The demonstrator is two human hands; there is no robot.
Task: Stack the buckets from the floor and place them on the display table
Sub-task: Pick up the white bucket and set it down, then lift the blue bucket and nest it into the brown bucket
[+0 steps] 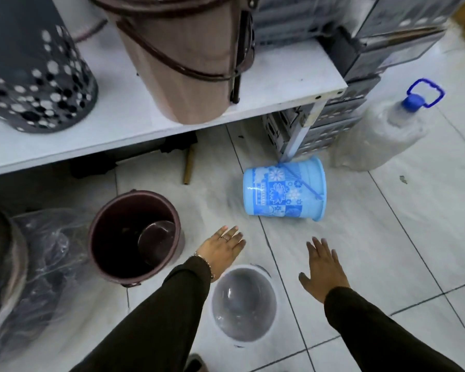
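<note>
A light blue bucket [283,189] with a flower print lies on its side on the tiled floor, its mouth facing right. A dark brown bucket [134,234] stands upright at the left with a smaller round piece inside it. A clear, white-rimmed bucket [243,304] stands upright between my arms. My left hand [223,248] hovers flat and open between the brown and clear buckets. To the right of the clear bucket, my right hand [324,267] is spread open, holding nothing. A tan bucket [183,57] with a dark handle stands on the white display table [266,103].
A perforated dark bin [32,76] stands on the table at the left. Grey crates [314,130] are stacked behind the table leg. A plastic-wrapped bottle with a blue cap [387,130] stands at the right. Crumpled plastic wrap [46,264] lies at the far left.
</note>
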